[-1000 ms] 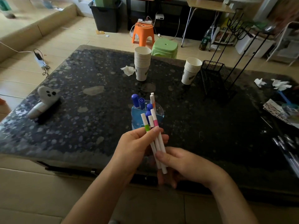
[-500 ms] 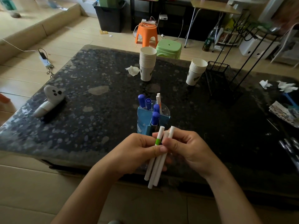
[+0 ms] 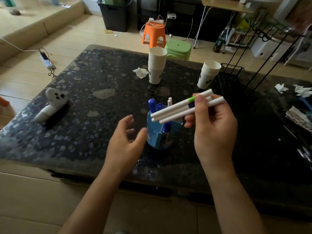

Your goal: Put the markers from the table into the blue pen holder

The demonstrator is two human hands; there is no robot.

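My right hand (image 3: 214,125) now pinches the three white markers (image 3: 184,108) alone, held slantwise just above the blue pen holder (image 3: 157,141). My left hand (image 3: 125,142) has let go and hangs spread beside it. Tipping them in should follow.

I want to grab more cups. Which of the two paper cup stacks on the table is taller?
The left stack, beside the crumpled tissue, is taller; it holds more cups than the shorter stack next to the black wire basket.

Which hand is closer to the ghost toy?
Left. The left hand hovers open between the ghost toy and holder; the right hand holds markers beyond the holder.
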